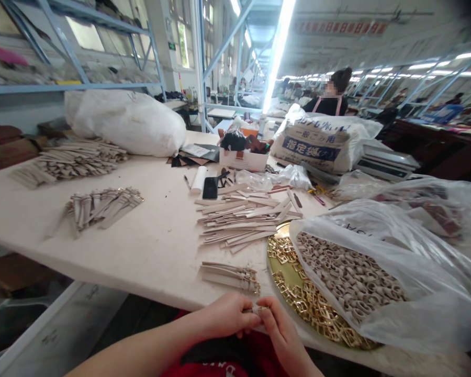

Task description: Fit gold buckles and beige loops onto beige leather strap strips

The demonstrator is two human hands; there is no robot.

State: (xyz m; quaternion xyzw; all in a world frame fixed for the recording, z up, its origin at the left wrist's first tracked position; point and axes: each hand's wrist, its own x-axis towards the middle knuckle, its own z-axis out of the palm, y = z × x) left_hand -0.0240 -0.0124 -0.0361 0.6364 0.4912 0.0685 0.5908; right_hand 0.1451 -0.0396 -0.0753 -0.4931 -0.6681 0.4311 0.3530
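At the table's front edge my left hand (230, 314) and my right hand (278, 324) meet, fingers pinched together on a small beige strap (256, 310). Most of that strap is hidden by the fingers. Just beyond them lies a small row of beige straps (230, 276) with gold buckles at their right ends. Farther back, many loose flat strips (239, 222) are heaped. To the right of my hands, a round gold tray (273, 264) carries gold buckles (317, 303). A clear plastic bag (435, 309) full of small beige loops (349, 277) partly covers this tray.
Buckled straps (102, 207) and a larger strap bundle (78, 159) lie on the left of the table (153, 235). A phone (210, 187), a white box (241, 159), a scale (388, 162) and large white sacks (129, 123) stand behind. A co-worker (333, 97) is farther off.
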